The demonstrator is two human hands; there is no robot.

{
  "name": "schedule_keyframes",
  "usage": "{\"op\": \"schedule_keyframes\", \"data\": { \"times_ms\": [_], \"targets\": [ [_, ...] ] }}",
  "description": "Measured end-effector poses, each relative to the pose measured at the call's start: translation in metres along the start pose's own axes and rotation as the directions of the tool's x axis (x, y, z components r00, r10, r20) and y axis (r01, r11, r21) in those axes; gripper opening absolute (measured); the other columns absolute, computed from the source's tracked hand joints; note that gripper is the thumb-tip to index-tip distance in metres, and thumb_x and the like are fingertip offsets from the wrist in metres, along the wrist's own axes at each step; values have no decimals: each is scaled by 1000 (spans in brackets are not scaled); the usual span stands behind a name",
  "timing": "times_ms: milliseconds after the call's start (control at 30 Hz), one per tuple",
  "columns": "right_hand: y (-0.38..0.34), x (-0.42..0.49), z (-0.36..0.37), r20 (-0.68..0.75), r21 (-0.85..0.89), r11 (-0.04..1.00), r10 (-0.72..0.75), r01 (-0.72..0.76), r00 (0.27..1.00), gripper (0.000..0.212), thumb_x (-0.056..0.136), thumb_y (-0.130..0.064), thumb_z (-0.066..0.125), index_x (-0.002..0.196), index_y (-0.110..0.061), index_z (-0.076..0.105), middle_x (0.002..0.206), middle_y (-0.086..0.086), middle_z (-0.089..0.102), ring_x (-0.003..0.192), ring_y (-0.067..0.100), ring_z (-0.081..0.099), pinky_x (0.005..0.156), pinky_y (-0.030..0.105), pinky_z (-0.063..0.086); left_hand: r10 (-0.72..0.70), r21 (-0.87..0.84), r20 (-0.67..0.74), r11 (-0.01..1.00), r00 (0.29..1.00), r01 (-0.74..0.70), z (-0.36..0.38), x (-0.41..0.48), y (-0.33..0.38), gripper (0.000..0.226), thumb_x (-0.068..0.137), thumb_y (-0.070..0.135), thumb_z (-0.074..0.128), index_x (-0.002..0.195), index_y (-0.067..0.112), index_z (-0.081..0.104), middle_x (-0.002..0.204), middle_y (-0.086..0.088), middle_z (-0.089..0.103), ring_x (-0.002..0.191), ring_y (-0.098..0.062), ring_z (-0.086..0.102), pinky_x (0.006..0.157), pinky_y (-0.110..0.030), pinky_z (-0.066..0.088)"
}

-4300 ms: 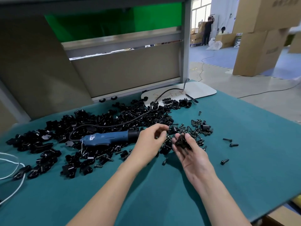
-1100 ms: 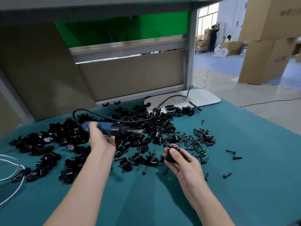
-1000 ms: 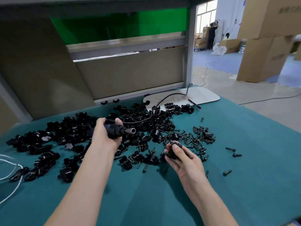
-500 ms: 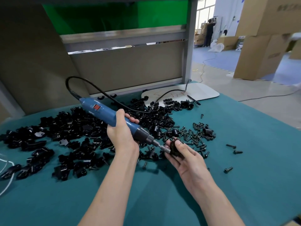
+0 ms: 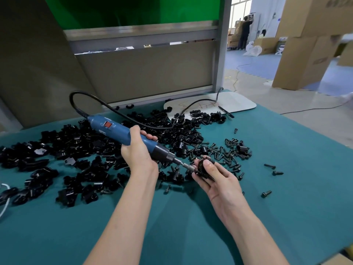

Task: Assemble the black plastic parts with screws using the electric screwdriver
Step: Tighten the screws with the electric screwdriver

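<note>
Gripping the blue screwdriver in the left hand, its tip against a small black part pinched in the right hand, above a green mat, loose parts and screws beyond.

The left hand grips the electric screwdriver (blue-bodied), bit apparently touching the black part the right hand pinches.
</note>
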State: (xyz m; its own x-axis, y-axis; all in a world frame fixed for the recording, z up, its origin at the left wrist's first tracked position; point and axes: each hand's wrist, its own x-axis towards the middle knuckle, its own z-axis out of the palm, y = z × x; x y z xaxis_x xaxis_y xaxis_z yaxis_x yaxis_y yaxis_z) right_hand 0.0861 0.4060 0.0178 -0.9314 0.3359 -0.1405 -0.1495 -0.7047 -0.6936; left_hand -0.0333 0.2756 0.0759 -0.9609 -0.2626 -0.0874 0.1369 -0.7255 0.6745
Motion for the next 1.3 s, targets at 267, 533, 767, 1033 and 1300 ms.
{"op": "schedule_keyframes", "data": {
  "times_ms": [267, 533, 767, 1033, 1300],
  "targets": [
    [-2, -1, 0, 25, 30, 999, 23, -24, 999, 28, 79, -14, 75, 104, 0, 76, 111, 20, 76, 102, 27, 76, 78, 34, 63, -107, -45, 1, 993, 994, 106, 1, 5, -3, 19, 88, 8, 66, 77, 11, 50, 52, 3, 57, 42, -11, 55, 49, -25, 51],
    [-2, -2, 3, -26, 20, 1000, 22, -22, 999, 40, 76, -12, 75, 112, 4, 70, 105, 19, 77, 96, 27, 77, 78, 36, 64, -77, -31, 63, 996, 995, 79, 3, 5, -5, 16, 85, 8, 67, 82, 10, 51, 58, 2, 57, 46, -11, 55, 51, -26, 51],
    [-2, -1, 2, -37, 32, 999, 14, -13, 999, 36, 76, -13, 75, 109, 2, 71, 104, 20, 77, 95, 27, 77, 76, 36, 64, -74, 12, 65, 997, 995, 73, 4, 2, -6, 17, 86, 10, 65, 78, 10, 50, 56, 3, 57, 47, -12, 55, 52, -26, 52],
    [-2, -1, 2, -31, 34, 999, 13, -12, 999, 36, 77, -13, 75, 109, 2, 71, 105, 20, 77, 95, 27, 77, 75, 35, 64, -73, 52, 66, 996, 995, 70, 4, 0, -6, 16, 87, 11, 65, 79, 10, 51, 58, 3, 56, 48, -13, 56, 53, -26, 52],
    [-2, -1, 2, -36, 26, 1000, 15, -14, 999, 35, 77, -13, 75, 108, 3, 71, 105, 20, 77, 95, 27, 77, 75, 34, 64, -74, 65, 62, 995, 995, 70, 5, -1, -6, 16, 87, 11, 65, 79, 11, 50, 58, 2, 56, 49, -13, 56, 52, -25, 52]
  ]
}}
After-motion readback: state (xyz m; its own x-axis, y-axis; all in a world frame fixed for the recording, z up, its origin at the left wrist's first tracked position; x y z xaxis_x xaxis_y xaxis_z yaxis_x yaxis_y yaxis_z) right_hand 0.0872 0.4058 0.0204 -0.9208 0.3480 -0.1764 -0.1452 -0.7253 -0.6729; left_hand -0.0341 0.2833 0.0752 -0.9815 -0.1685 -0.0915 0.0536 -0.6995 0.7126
